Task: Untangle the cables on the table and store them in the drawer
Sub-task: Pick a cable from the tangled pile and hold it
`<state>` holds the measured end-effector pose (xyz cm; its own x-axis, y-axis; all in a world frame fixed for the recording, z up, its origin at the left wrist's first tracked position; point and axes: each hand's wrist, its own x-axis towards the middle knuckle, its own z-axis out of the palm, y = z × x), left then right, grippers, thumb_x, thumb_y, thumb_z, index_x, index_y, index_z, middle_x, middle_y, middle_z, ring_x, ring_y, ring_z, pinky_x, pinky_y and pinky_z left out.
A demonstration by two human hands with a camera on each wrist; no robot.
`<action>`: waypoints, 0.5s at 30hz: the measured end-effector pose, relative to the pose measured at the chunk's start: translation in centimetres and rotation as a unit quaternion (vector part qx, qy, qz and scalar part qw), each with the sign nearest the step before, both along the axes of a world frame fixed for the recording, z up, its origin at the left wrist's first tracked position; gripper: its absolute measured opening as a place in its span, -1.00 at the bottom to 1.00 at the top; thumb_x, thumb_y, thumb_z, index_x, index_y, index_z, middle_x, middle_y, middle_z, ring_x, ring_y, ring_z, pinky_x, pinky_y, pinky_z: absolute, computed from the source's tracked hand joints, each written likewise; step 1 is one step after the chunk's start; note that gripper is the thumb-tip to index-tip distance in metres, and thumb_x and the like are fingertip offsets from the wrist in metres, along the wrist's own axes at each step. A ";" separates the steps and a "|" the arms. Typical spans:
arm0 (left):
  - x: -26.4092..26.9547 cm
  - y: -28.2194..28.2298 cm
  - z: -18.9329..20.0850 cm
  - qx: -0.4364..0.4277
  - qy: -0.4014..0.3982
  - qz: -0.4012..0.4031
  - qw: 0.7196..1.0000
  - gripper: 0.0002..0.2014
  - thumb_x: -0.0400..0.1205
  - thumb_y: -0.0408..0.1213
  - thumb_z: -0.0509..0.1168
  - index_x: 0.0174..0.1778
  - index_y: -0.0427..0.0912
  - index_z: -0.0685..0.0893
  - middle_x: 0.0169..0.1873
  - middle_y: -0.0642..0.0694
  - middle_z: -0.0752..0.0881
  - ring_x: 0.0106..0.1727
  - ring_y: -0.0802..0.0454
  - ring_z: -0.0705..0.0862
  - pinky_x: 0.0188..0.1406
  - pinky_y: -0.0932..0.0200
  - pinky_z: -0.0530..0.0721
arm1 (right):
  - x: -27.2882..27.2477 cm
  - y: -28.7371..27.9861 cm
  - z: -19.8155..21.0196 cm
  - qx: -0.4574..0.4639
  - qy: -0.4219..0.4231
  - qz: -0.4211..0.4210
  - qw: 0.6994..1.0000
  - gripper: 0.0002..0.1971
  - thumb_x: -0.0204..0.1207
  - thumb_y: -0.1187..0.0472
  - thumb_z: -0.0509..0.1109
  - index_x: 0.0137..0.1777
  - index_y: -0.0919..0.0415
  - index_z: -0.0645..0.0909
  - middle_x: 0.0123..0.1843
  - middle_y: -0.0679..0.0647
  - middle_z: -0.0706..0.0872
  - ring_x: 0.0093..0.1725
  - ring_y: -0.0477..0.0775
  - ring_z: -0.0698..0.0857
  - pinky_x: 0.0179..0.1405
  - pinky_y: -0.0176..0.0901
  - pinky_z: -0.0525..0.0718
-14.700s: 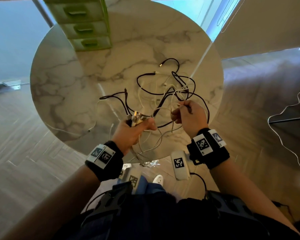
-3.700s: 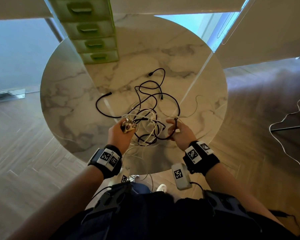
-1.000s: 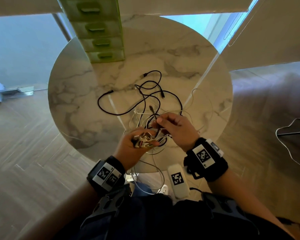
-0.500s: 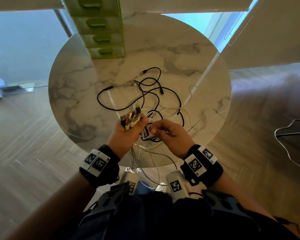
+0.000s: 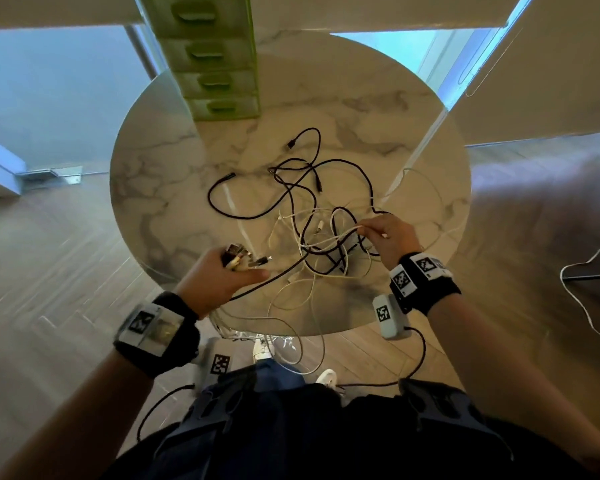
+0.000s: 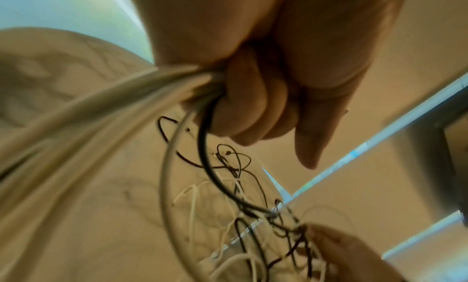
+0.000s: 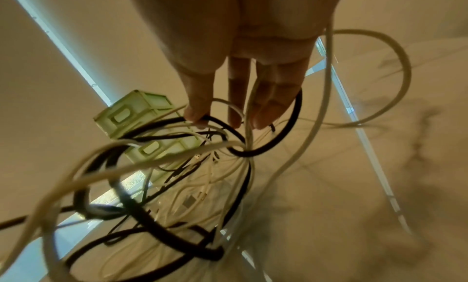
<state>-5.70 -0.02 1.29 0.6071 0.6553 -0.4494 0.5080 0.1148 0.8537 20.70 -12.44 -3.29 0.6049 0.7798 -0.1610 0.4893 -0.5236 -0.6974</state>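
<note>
A tangle of black and white cables [image 5: 326, 244] lies on the round marble table [image 5: 160, 188]. My left hand [image 5: 243, 268], at the table's near left, grips a bundle of cable plug ends [image 5: 238, 259]; in the left wrist view its fist [image 6: 253, 110] is closed round several white cables and one black one. My right hand [image 5: 364, 232], right of the tangle, pinches a white cable [image 5: 340, 237] lifted from the knot. In the right wrist view black and white loops [image 7: 228, 138] run between its fingers [image 7: 268, 106]. The green drawer unit [image 5: 208, 64] stands at the far edge, all drawers closed.
Loose white cable loops [image 5: 291, 341] hang over the table's near edge toward my feet. Another white cable [image 5: 575, 296] trails on the wooden floor at the right. A black cable end [image 5: 291, 144] lies between the tangle and the drawers.
My hands, close together half a second ago, have drawn apart: the left went left and nearer with its plug bundle, the right went right, pulling a white cable out of the knot.
</note>
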 end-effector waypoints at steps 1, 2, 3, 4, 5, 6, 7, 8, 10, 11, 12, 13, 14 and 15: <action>0.4 -0.2 -0.4 0.042 0.008 -0.006 0.999 -0.65 0.46 -0.24 0.51 -0.49 -0.10 0.45 -0.68 0.10 0.45 -0.63 0.27 0.38 -0.55 0.40 0.40 | -0.1 0.3 0.0 0.002 0.003 -0.012 1.000 -0.80 0.56 0.20 0.38 0.10 0.23 0.74 0.09 0.19 0.70 0.06 0.16 0.66 0.08 -0.09 0.63; 0.9 -0.5 -1.0 0.075 0.014 -0.016 0.997 -0.65 0.47 -0.18 0.50 -0.49 -0.08 0.46 -0.64 0.11 0.47 -0.58 0.25 0.40 -0.48 0.36 0.41 | -0.3 0.5 0.1 0.009 0.015 -0.027 0.999 -0.80 0.56 0.21 0.37 0.10 0.23 0.73 0.10 0.21 0.70 0.05 0.20 0.68 0.07 0.03 0.68; 1.6 -0.8 -1.5 0.100 0.023 -0.024 0.994 -0.66 0.48 -0.12 0.49 -0.48 -0.07 0.48 -0.59 0.10 0.49 -0.54 0.21 0.43 -0.43 0.32 0.42 | -0.5 0.6 0.1 0.019 0.032 -0.040 0.998 -0.81 0.56 0.22 0.37 0.10 0.23 0.73 0.10 0.20 0.70 0.04 0.21 0.69 0.05 0.10 0.71; 2.5 -1.0 -2.1 0.116 0.031 -0.024 0.992 -0.70 0.49 -0.08 0.48 -0.44 -0.07 0.53 -0.54 0.10 0.54 -0.50 0.19 0.47 -0.41 0.31 0.43 | -0.7 0.6 0.0 0.025 0.046 -0.048 0.998 -0.82 0.56 0.22 0.37 0.09 0.21 0.73 0.10 0.19 0.71 0.03 0.20 0.70 0.04 0.14 0.72; 3.4 -1.3 -2.5 0.125 0.041 -0.018 0.991 -0.75 0.49 -0.05 0.48 -0.37 -0.07 0.60 -0.47 0.08 0.61 -0.44 0.19 0.53 -0.40 0.33 0.44 | -0.8 0.5 -0.1 0.027 0.051 -0.049 0.997 -0.83 0.56 0.21 0.37 0.08 0.17 0.73 0.09 0.16 0.72 0.04 0.18 0.70 0.05 0.16 0.71; 4.3 -1.4 -3.0 0.125 0.049 -0.013 0.991 -0.79 0.48 -0.05 0.48 -0.30 -0.09 0.65 -0.41 0.07 0.66 -0.38 0.18 0.58 -0.38 0.36 0.46 | -0.8 0.2 -0.2 0.022 0.055 -0.047 0.997 -0.84 0.56 0.20 0.37 0.07 0.13 0.74 0.08 0.13 0.73 0.05 0.16 0.70 0.07 0.18 0.70; 5.2 -1.6 -3.5 0.120 0.057 -0.017 0.991 -0.80 0.48 -0.07 0.49 -0.26 -0.09 0.66 -0.37 0.06 0.68 -0.33 0.16 0.61 -0.36 0.37 0.49 | -0.7 0.0 -0.3 0.017 0.061 -0.045 0.997 -0.84 0.56 0.19 0.37 0.06 0.10 0.74 0.07 0.11 0.74 0.06 0.14 0.70 0.09 0.18 0.69; 6.0 -1.8 -4.1 0.111 0.068 -0.036 0.991 -0.80 0.48 -0.09 0.49 -0.30 -0.08 0.64 -0.38 0.06 0.66 -0.31 0.12 0.61 -0.33 0.34 0.52 | -0.8 -0.2 0.1 0.010 0.066 -0.045 0.997 -0.84 0.56 0.19 0.37 0.06 0.07 0.74 0.08 0.08 0.74 0.07 0.12 0.69 0.10 0.18 0.69; 7.0 -2.2 -5.2 0.096 0.091 -0.076 0.988 -0.72 0.46 -0.08 0.51 -0.41 0.01 0.53 -0.43 0.07 0.59 -0.31 0.08 0.58 -0.32 0.27 0.52 | -0.9 -0.8 1.5 -0.021 0.057 -0.031 0.998 -0.78 0.56 0.26 0.33 0.13 0.03 0.70 0.15 0.08 0.72 0.14 0.11 0.67 0.22 0.13 0.65; 7.2 -2.3 -5.7 0.084 0.099 -0.082 0.988 -0.69 0.42 -0.05 0.54 -0.43 0.03 0.51 -0.44 0.07 0.59 -0.32 0.09 0.58 -0.33 0.28 0.52 | -1.0 -1.2 2.5 -0.053 0.040 -0.011 0.998 -0.71 0.56 0.31 0.29 0.22 0.04 0.65 0.24 0.10 0.68 0.21 0.14 0.64 0.32 0.02 0.58; 7.4 -2.3 -6.1 0.070 0.103 -0.080 0.989 -0.67 0.37 -0.01 0.57 -0.42 0.03 0.51 -0.42 0.07 0.60 -0.32 0.09 0.59 -0.33 0.27 0.53 | -1.3 -1.6 3.7 -0.086 0.015 0.007 0.996 -0.62 0.55 0.35 0.25 0.33 0.04 0.57 0.32 0.10 0.63 0.26 0.14 0.61 0.33 -0.15 0.50; 7.5 -2.2 -6.4 0.063 0.106 -0.077 0.989 -0.65 0.32 0.03 0.59 -0.40 0.02 0.53 -0.40 0.05 0.63 -0.31 0.08 0.61 -0.30 0.24 0.56 | -1.8 -2.2 5.0 -0.095 -0.016 0.011 0.995 -0.56 0.54 0.37 0.23 0.39 0.04 0.52 0.36 0.08 0.60 0.24 0.11 0.61 0.25 -0.28 0.47; 7.5 -2.2 -6.6 0.058 0.107 -0.076 0.990 -0.65 0.29 0.04 0.60 -0.38 0.00 0.55 -0.37 0.04 0.66 -0.29 0.08 0.63 -0.26 0.20 0.59 | -2.5 -2.7 6.2 -0.074 -0.048 0.002 0.996 -0.57 0.52 0.38 0.23 0.37 0.06 0.53 0.31 0.05 0.62 0.14 0.05 0.63 0.13 -0.36 0.46; 7.6 -2.2 -6.7 0.054 0.108 -0.079 0.990 -0.66 0.28 0.02 0.61 -0.35 -0.03 0.60 -0.35 0.02 0.70 -0.27 0.07 0.67 -0.23 0.18 0.63 | -3.4 -3.3 7.0 -0.028 -0.070 -0.009 0.997 -0.63 0.52 0.37 0.25 0.30 0.10 0.58 0.21 0.01 0.66 0.02 -0.03 0.63 0.00 -0.45 0.47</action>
